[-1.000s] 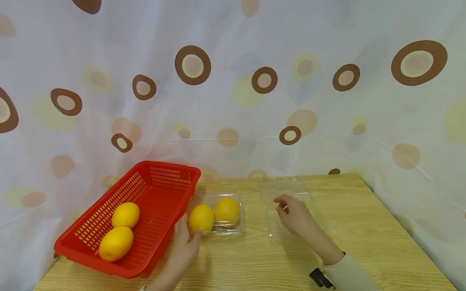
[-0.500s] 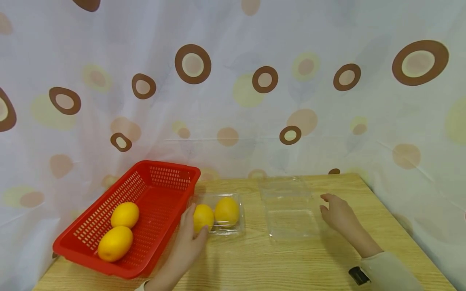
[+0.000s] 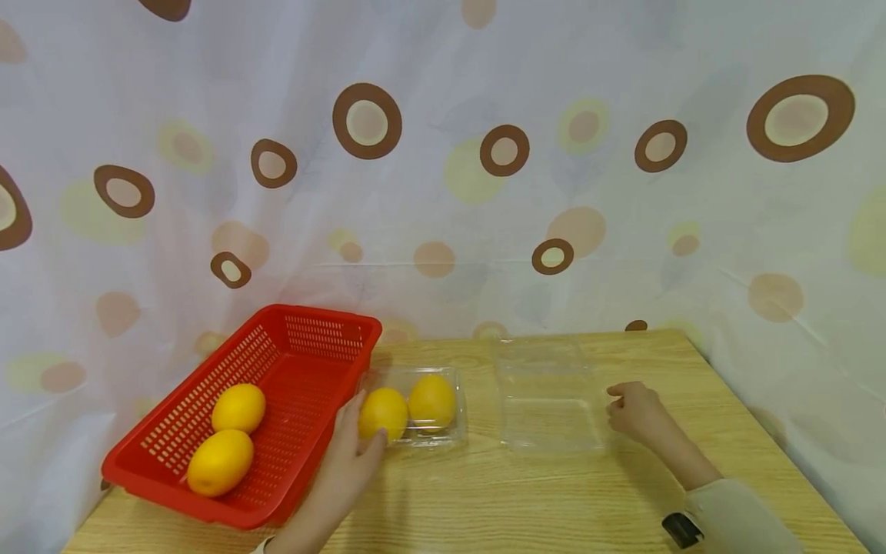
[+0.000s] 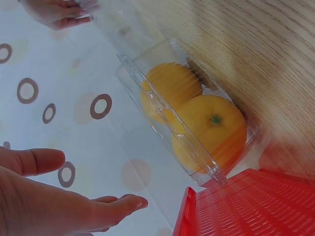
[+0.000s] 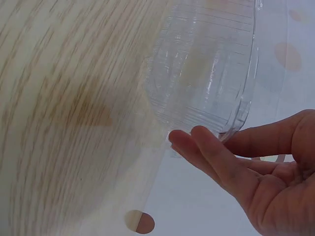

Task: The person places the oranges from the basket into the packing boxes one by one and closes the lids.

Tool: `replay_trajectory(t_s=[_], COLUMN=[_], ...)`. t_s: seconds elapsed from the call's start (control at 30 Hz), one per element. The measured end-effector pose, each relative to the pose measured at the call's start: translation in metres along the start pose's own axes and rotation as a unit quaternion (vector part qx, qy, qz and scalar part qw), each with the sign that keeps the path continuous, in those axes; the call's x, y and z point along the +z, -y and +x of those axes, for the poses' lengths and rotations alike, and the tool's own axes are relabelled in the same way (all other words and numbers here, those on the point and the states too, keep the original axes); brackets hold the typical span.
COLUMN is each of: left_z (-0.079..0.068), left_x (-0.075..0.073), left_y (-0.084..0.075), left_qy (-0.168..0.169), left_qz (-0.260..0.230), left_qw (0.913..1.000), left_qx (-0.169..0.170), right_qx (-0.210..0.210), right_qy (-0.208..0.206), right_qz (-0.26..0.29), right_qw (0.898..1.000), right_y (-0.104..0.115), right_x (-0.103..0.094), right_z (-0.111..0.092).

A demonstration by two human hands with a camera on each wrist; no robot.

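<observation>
My left hand [image 3: 351, 450] hovers at the left end of a clear plastic clamshell box [image 3: 443, 440] holding two oranges [image 3: 432, 402]. In the left wrist view its fingers and thumb are spread apart, with a gap between them and the box [image 4: 147, 101]. At the right, my right hand [image 3: 640, 414] pinches the near corner of a second clear plastic box [image 3: 550, 419], its lid raised at the back. The right wrist view shows thumb and fingertips on either side of that box's rim [image 5: 241, 110]. No fruit lies in this second box.
A red slotted basket [image 3: 304, 454] with two more oranges [image 3: 220, 463] stands at the left, close beside the filled box. Everything rests on a wood-grain table [image 3: 484, 508]. A spotted curtain [image 3: 443, 154] hangs behind the table's back edge.
My right hand has moved from over the second box to its right side. That box has since shifted slightly left and straightened. My left hand has barely moved.
</observation>
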State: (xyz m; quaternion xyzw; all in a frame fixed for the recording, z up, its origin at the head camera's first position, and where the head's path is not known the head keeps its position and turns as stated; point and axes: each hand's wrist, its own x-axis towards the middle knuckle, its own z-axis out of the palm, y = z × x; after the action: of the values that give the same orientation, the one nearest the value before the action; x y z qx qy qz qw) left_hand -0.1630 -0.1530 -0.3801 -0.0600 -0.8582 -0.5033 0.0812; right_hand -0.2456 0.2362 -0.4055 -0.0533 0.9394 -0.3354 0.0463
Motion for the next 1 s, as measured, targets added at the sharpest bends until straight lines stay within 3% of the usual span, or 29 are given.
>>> replay_trajectory(t_s=[0.57,1.0], left_z=[-0.003,-0.003], left_x=[-0.005,-0.025], left_y=[0.008,0.004], left_qy=[-0.003,0.031], left_qz=[0.008,0.058], left_qw=[0.9999,0.9979], left_qx=[0.006,0.004], right_qx=[-0.001,-0.002], right_qy=[0.0,0.01], right_qz=[0.021,0.038], right_qw=[1.0,0.999], right_y=[0.013,0.025], right_x=[0.018,0.025], right_z=[0.014,0.022])
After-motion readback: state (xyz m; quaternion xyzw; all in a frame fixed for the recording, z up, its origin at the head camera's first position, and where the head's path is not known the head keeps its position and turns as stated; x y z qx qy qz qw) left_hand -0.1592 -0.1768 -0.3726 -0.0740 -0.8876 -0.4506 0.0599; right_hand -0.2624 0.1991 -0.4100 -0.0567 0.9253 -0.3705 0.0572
